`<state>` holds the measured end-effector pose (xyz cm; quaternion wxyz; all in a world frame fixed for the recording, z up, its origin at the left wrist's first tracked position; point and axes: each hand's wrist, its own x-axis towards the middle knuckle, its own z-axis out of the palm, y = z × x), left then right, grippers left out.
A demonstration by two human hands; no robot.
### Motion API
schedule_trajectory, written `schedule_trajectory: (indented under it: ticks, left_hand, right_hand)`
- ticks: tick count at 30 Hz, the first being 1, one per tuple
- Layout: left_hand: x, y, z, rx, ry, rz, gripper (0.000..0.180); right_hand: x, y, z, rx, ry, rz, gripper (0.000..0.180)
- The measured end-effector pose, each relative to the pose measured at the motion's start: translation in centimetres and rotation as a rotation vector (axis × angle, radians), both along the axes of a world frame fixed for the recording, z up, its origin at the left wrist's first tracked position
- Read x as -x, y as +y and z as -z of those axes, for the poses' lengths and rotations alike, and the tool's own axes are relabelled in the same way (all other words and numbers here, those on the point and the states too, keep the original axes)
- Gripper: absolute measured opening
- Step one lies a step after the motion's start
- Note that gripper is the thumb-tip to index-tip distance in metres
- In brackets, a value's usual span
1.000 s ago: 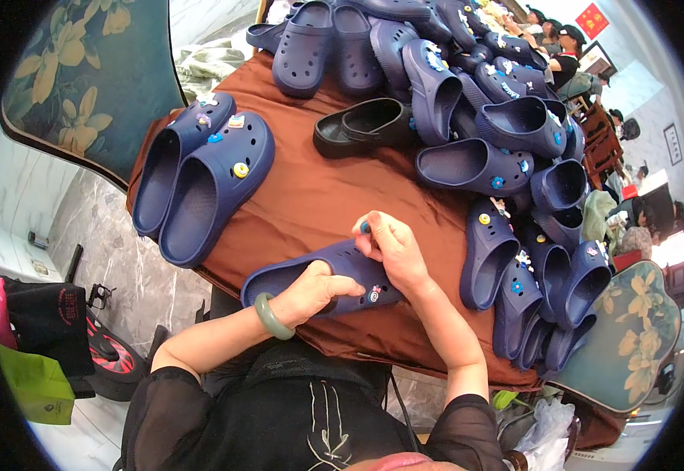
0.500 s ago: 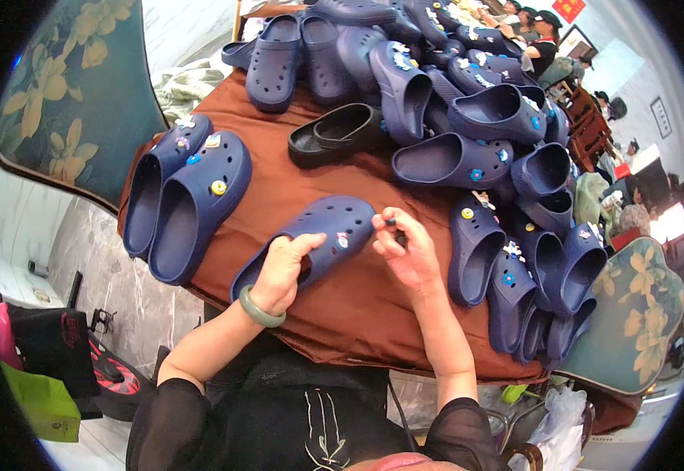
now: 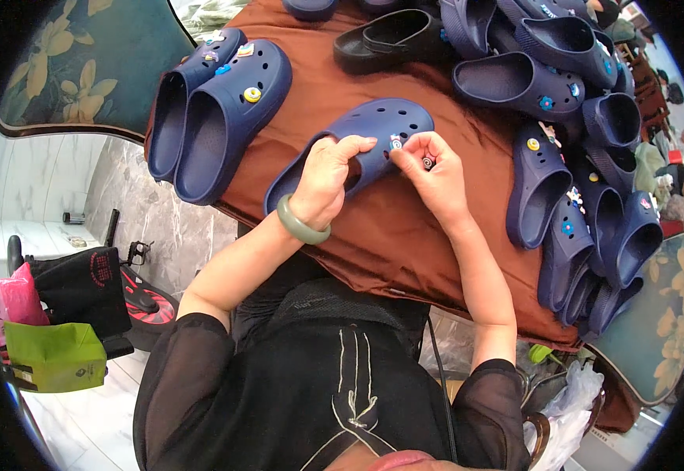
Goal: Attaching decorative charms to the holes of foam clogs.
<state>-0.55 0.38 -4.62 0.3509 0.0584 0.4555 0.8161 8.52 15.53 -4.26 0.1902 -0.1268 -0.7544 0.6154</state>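
Note:
My left hand (image 3: 326, 177) grips a navy-blue foam clog (image 3: 358, 125) by its opening, thumb stretched over the upper; a green bangle circles that wrist. The clog lies at a slant on the brown cloth, toe to the far right, its upper dotted with round holes. A small white charm (image 3: 396, 143) sits on the near side of the upper. Thumb and forefinger of my right hand (image 3: 436, 169) are pressed together beside that charm. A small dark round shoe charm (image 3: 428, 163) shows among the right hand's curled fingers.
A pair of navy clogs with charms (image 3: 216, 118) stands on the left of the brown tablecloth (image 3: 428, 251). A black clog (image 3: 393, 39) lies at the back. Many decorated navy clogs (image 3: 542, 188) crowd the right. Floral chair backs (image 3: 83, 63) flank the table; bags (image 3: 55, 353) are at lower left.
The view has tipped down, so the table sits higher in it. My right hand has come from beside the toe to the white charm on the upper. My left hand keeps its hold.

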Motion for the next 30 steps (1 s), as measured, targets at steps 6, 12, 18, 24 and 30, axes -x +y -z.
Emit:
schedule_trajectory:
  ticks: [6,12,18,24,30]
  left_hand:
    - [1.0,-0.8,-0.2,-0.055,0.235,-0.035,0.018]
    - [-1.8,-0.6,-1.5,0.167,0.250,-0.004,0.012]
    - [-2.2,-0.8,-1.9,0.084,0.023,0.039,0.010]
    - [-1.7,-0.2,-3.5,0.088,-0.039,0.102,0.019]
    - [-1.7,0.2,-3.7,0.020,-0.128,0.145,0.025]
  right_hand:
    - [0.2,0.2,-2.5,-0.575,0.122,-0.046,0.044]
    - [0.0,0.5,0.6,-1.213,0.418,0.125,0.017]
    - [1.1,1.2,-0.8,-1.218,0.353,0.025,0.006]
    - [0.9,1.7,-0.8,-0.713,0.372,0.062,0.012]
    - [1.3,5.4,-0.6,0.629,0.185,0.199,0.030]
